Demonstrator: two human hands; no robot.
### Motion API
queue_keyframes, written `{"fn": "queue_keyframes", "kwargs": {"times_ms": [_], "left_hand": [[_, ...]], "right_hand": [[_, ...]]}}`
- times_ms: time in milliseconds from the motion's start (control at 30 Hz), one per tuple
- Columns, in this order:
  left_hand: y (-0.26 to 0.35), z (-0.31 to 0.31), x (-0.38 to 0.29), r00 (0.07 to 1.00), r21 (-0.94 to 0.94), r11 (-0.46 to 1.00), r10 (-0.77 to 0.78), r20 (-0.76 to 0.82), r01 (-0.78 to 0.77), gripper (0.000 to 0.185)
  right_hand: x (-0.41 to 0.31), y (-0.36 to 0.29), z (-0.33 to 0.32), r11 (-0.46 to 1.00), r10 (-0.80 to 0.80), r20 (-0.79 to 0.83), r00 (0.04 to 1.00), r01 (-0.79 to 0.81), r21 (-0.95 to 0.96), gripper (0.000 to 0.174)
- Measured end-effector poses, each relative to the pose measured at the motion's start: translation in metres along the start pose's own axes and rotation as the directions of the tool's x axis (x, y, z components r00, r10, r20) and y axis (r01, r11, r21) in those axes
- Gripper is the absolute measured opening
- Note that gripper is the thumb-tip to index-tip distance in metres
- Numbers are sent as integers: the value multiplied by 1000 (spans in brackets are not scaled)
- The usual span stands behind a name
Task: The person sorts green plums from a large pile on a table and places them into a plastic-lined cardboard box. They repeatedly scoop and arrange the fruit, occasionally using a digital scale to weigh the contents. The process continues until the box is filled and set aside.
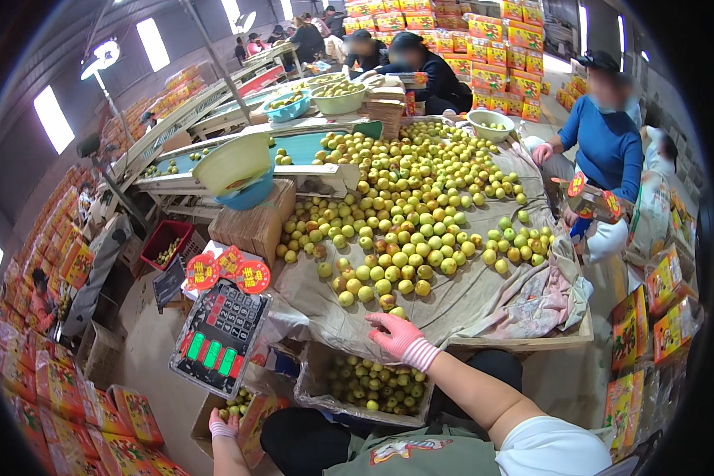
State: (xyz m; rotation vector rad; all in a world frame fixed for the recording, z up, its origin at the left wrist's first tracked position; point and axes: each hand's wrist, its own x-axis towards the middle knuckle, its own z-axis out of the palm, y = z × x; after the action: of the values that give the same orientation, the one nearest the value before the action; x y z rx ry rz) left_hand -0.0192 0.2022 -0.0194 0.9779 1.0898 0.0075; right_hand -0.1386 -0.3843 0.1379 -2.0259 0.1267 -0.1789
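My right hand (400, 341), in a pink glove with a striped cuff, reaches over the front edge of the cloth-covered table with its fingers apart. Just beyond its fingertips lies a single yellow-green fruit (397, 312). A wide heap of round fruits, probably jujubes (416, 220), spreads over the cloth (452, 318), some with brownish patches. Low on the left, my left hand (223, 421), gloved alike, is at a cardboard box (260, 419) with fruits (236, 404) in it. Its fingers are against these fruits; whether it grips any is hidden.
Below the table edge stands a lined crate (363, 416) of fruit. A scale with a keypad and lit display (220, 339) is left. Basins (235, 166) rest on stacked cardboard (256, 220) beside a conveyor (300, 146). A person in blue (607, 143) sits right. Printed cartons (128, 416) surround.
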Motion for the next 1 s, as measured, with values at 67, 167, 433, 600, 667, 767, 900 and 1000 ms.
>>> {"fn": "queue_keyframes", "kwargs": {"times_ms": [67, 167, 433, 600, 667, 767, 900, 1000], "left_hand": [[15, -11, 17, 999, 214, 976, 37, -17, -33, 53], [2, -2, 13, 819, 603, 559, 452, 353, -568, 47], [-96, 145, -249, 28, 26, 23, 73, 997, -999, 25], [-132, 290, -306, -489, -467, -230, 46, 871, -854, 41], [-151, 357, -308, -417, -398, -146, 138, 898, -906, 44], [-187, 457, -277, -234, -273, 204, 197, 952, -940, 42], [-228, 543, -269, -143, -140, -41, 81, 986, -989, 60], [-238, 571, -282, -27, -64, -518, -79, 997, -853, 63]], "right_hand": [[7, -11, -10, 998, -55, 18, 998, 55, 16, 43], [31, 17, -38, 990, -89, -229, 969, 111, 86, 29], [58, 112, -168, 995, 98, -815, 571, -84, 61, 32], [69, 164, -180, 976, 159, -797, 583, -214, 38, 36], [61, 162, -181, 956, 170, -808, 564, -293, -3, 37], [60, 171, -177, 930, 172, -804, 569, -364, -59, 41], [72, 167, -160, 898, 300, -705, 643, -439, -18, 50], [73, 147, -142, 815, 374, -642, 670, -568, -118, 54]]}}
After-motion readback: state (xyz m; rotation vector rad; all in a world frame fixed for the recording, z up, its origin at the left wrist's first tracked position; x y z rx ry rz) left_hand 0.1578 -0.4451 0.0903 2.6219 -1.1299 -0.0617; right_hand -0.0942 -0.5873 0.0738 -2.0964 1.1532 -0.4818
